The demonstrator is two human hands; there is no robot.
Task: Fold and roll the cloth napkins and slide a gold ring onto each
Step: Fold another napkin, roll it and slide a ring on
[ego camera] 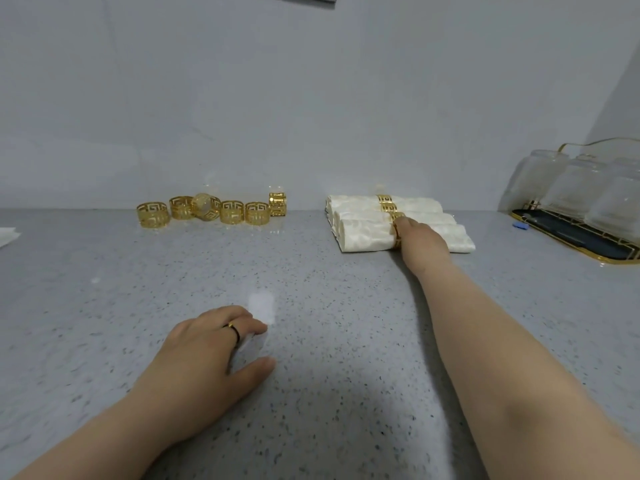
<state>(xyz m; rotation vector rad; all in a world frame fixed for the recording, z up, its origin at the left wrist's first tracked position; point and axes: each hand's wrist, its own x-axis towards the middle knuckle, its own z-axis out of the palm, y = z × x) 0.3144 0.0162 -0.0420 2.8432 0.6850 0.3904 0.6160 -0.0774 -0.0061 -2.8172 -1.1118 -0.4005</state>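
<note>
Three rolled white napkins (363, 233) lie side by side at the back of the grey counter (311, 341), each with a gold ring (385, 199) around its middle. My right hand (422, 242) reaches out and lies over the nearest roll, just right of its ring, fingers curled on the cloth. My left hand (211, 351) rests on the counter near me, fingers loosely curled, holding nothing. Several loose gold rings (152, 213) stand in a row at the back left by the wall.
A corner of white cloth (7, 235) shows at the far left edge. A gold-rimmed black tray (568, 237) with upturned glass jars (575, 188) stands at the right. A grey wall closes off the back of the counter.
</note>
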